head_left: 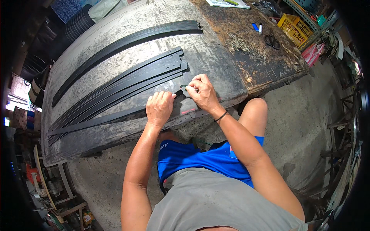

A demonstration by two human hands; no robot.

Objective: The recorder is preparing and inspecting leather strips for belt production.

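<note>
My left hand [159, 106] is closed over one end of a long flat black strip [111, 117], whose far end lies on the table at the left. Just right of it, my right hand [202, 92] is pinched close to that strip's end. A small curved thing shows at its fingertips, too small to name. Beyond my hands a fanned pile of black strips [135, 75] lies on the table, their rounded ends with small slots toward the right. Farther back rests a neat stack of long black strips [127, 51].
The worn table [84, 54] has a darker wooden part [250, 54] at the right. On it are scissors [272, 41], a blue marker [255, 27], pale scraps of fibre [239, 41] and paper [228, 3]. A yellow crate [295, 30] stands past the table's right edge.
</note>
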